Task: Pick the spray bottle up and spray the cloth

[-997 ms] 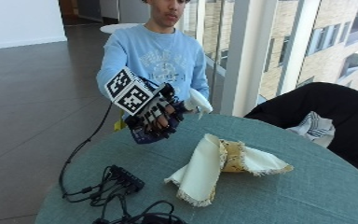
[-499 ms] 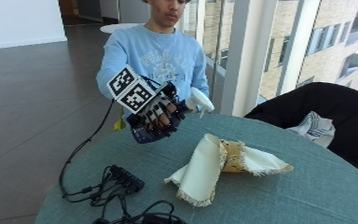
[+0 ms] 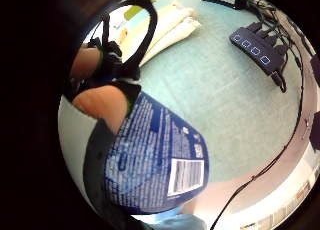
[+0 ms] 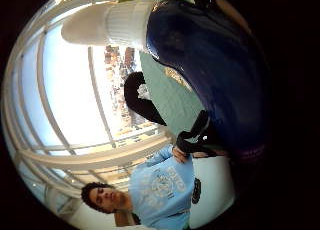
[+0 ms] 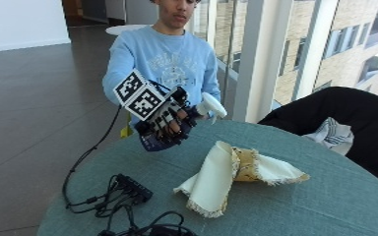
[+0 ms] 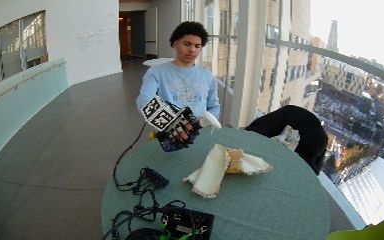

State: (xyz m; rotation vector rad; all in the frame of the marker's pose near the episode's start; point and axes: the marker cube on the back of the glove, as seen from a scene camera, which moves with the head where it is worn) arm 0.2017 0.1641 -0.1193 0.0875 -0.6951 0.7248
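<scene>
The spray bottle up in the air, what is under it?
Under the held spray bottle is only bare green tablecloth. The folded cream cloth lies further along the table, not beneath it. The gloved right hand covers the bottle's middle.

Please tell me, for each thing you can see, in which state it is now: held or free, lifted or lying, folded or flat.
spray bottle: held in the grip of the gloved hand, lifted above the table, white nozzle toward the cloth side.
right hand: fingers curled round the bottle.
cloth: lying crumpled and folded on the table, untouched.
table: covered in green, bearing the cloth.
</scene>
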